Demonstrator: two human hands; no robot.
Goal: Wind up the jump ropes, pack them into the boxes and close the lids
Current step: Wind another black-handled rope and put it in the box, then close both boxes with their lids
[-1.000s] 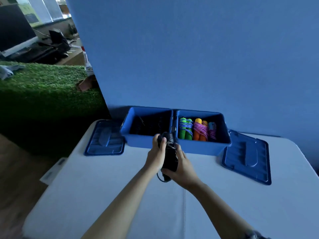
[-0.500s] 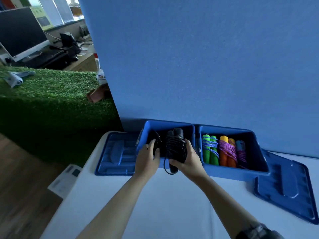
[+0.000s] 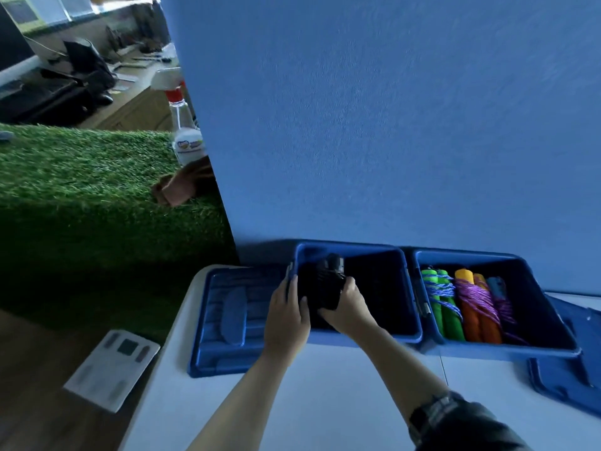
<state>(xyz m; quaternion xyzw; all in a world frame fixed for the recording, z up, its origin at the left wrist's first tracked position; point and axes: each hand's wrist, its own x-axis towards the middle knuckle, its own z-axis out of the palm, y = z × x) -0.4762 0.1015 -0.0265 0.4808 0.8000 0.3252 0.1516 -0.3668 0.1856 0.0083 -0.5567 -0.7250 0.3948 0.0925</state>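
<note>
Head view: both hands lower a wound black jump rope (image 3: 322, 286) into the left blue box (image 3: 354, 252).

The right hand (image 3: 349, 304) has its fingers wrapped around the dark bundle; the left hand (image 3: 286, 315) presses its fingers against the bundle's side. The rope blends into the box's dark inside, so its coils are hard to make out. The right box (image 3: 487, 255) holds green, orange and blue-handled ropes (image 3: 468, 307). One lid (image 3: 227, 317) lies left on the white surface (image 3: 325, 402); the other lid (image 3: 572, 379) is cut off at the frame's right.

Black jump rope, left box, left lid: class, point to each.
black jump rope (image 3: 320, 284), head view, wound bundle's middle.
left box (image 3: 387, 255), head view, far wall.
left lid (image 3: 234, 315), head view, raised handle.
</note>
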